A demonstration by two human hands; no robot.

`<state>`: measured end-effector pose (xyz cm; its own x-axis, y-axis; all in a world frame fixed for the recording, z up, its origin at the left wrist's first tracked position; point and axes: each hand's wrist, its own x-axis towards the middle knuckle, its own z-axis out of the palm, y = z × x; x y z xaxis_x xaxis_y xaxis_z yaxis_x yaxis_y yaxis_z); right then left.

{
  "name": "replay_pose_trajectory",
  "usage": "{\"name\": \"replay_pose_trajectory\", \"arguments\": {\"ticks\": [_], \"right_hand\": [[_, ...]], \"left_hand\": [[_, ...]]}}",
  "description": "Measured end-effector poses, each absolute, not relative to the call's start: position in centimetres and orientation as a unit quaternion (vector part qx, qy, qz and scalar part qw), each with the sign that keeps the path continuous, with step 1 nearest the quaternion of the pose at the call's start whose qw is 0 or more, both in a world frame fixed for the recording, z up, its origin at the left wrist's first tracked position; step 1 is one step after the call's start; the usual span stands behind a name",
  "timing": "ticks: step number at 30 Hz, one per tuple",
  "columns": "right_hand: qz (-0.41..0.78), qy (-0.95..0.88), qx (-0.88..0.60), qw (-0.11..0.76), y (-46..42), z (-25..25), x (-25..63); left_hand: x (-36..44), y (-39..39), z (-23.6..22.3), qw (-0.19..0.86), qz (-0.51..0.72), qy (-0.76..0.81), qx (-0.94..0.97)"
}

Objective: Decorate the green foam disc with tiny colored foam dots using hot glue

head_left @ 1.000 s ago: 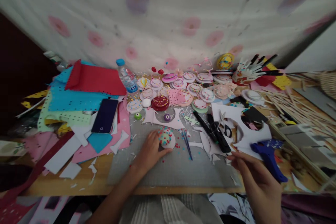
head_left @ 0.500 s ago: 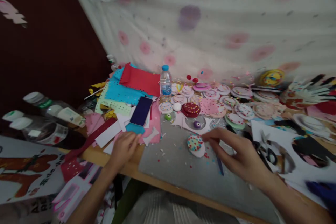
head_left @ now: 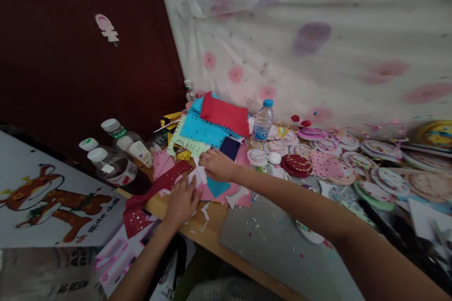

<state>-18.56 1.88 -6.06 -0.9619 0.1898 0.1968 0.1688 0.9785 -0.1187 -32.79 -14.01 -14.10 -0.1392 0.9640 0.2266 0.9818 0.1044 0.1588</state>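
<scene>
Both hands are over a pile of coloured sheet scraps on the left of the table. My left hand [head_left: 182, 201] rests at the near edge of the pile, its fingers stretched out and touching white scrap. My right hand [head_left: 217, 165] reaches across to the left, fingers bent over a piece of white paper [head_left: 199, 173]; the fingertips are partly hidden. Beside it lie a dark phone [head_left: 230, 148], partly covered by the hand, and a blue scrap [head_left: 217, 187]. A dotted round piece [head_left: 310, 232] on the grey mat [head_left: 261, 240] is mostly hidden under my right forearm.
A water bottle [head_left: 263, 122] stands behind the pile, and dark drink bottles [head_left: 120, 174] stand at the left. Red sheet [head_left: 226, 114] and blue sheet [head_left: 201, 127] are stacked at the back. Many decorated discs [head_left: 296, 164] spread to the right. Scissors [head_left: 439, 240] lie far right, blurred.
My right hand has left the dotted round piece on the mat and crossed left to the white paper. My left hand has moved onto the scraps, fingers extended. The view has turned left.
</scene>
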Motion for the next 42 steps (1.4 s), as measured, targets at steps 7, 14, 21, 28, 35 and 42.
{"name": "replay_pose_trajectory", "arguments": {"ticks": [7,14,21,28,35,42], "right_hand": [[-0.003,-0.969,-0.216,0.121,2.0,-7.7,-27.7],[0.01,-0.929,-0.343,0.14,6.4,-6.7,-28.8],[0.027,-0.912,-0.366,0.182,11.6,-4.1,-26.4],[-0.008,-0.933,-0.306,0.189,9.9,-5.8,-26.7],[-0.048,-0.976,-0.174,0.125,7.7,-8.5,-29.2],[-0.076,-0.962,-0.231,0.126,8.4,-8.8,-30.8]], "left_hand": [[-32.3,-14.2,-12.5,0.027,-0.15,-0.748,-0.645],[-33.5,-13.8,-10.7,-0.167,-0.422,-0.712,-0.536],[-39.2,-9.8,-11.3,-0.247,-0.535,-0.718,-0.37],[-38.7,-8.1,-11.0,-0.384,-0.507,-0.682,-0.361],[-39.9,-5.8,-11.2,-0.394,-0.55,-0.687,-0.266],[-42.1,-2.7,-10.0,-0.378,-0.625,-0.669,-0.141]]}}
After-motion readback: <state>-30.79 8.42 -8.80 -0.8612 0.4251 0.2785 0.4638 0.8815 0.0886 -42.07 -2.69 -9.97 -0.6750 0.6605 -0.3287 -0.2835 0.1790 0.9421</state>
